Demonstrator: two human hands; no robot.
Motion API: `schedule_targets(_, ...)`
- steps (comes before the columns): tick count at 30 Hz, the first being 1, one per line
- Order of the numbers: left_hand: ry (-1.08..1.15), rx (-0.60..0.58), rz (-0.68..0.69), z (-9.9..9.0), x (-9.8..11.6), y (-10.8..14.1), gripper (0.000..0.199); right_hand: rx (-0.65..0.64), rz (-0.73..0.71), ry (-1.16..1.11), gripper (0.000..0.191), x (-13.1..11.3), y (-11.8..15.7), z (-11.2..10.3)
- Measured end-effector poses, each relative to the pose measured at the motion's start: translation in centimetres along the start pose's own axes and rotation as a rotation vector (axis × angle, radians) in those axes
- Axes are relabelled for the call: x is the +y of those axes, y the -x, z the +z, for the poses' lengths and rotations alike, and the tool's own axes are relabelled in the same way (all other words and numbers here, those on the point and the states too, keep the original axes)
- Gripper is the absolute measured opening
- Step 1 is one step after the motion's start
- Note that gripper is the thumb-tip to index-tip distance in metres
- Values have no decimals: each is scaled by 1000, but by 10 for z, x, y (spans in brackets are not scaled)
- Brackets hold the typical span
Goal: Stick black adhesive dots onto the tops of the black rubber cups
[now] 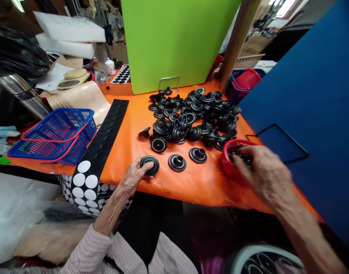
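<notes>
My left hand (137, 171) is closed on a round black stepped disc (149, 165), its thumb across the top, at the table's front edge. To the right of it two similar black discs with raised necks, one nearer (177, 163) and one farther (198, 155), stand neck up. My right hand (263, 167) reaches over a small red basket (230, 165) holding small dark parts (240, 154). Its fingertips dip inside and are blurred, so what they hold is unclear. Behind lies a large heap of black discs (194, 114), jumbled at many angles.
An orange-covered table (128, 133) carries a black strip of round stickers (106, 133) hanging over its front edge. A blue basket (63, 129) is at left. Green (177, 42) and blue (314, 106) boards stand behind and right. A pale tub (248, 253) sits below.
</notes>
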State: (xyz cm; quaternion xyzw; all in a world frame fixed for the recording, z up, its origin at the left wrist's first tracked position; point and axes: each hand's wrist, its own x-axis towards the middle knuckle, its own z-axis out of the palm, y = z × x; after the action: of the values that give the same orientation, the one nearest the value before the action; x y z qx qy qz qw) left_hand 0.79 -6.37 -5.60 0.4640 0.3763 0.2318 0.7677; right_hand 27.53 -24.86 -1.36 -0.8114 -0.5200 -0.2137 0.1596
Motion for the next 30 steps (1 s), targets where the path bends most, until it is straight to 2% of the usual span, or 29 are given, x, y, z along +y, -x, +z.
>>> schedule_targets(3,-33,21,-3,3,2,2,46,-56,-64,-146,19,-43,26,15)
schedule_targets(5,-46,13,-21,4,4,6,45,-121,-71,-233,17,-60,45,29)
schedule_targets(7,-51,-12,-40,5,6,10,45,-181,-20,-342,16,-67,60,38)
schedule_targets(10,-53,-57,-46,7,7,16,42,-217,65,-458,33,-65,73,41)
schedule_targets(13,-35,-109,-29,11,6,20,38,-231,90,-450,30,-63,73,37)
schedule_targets(15,-4,-149,-19,14,4,22,36,-226,136,-482,24,-71,69,31)
schedule_targets(18,51,-178,-20,18,-1,23,35,-184,227,-662,20,-101,60,18)
schedule_targets(21,31,-164,-2,21,-4,24,37,-112,239,-829,21,-135,52,8)
schedule_targets(25,-45,-138,43,26,-6,26,39,-50,242,-903,23,-162,49,12)
schedule_targets(30,-96,-116,134,27,-10,26,30,-4,225,-854,24,-168,51,22)
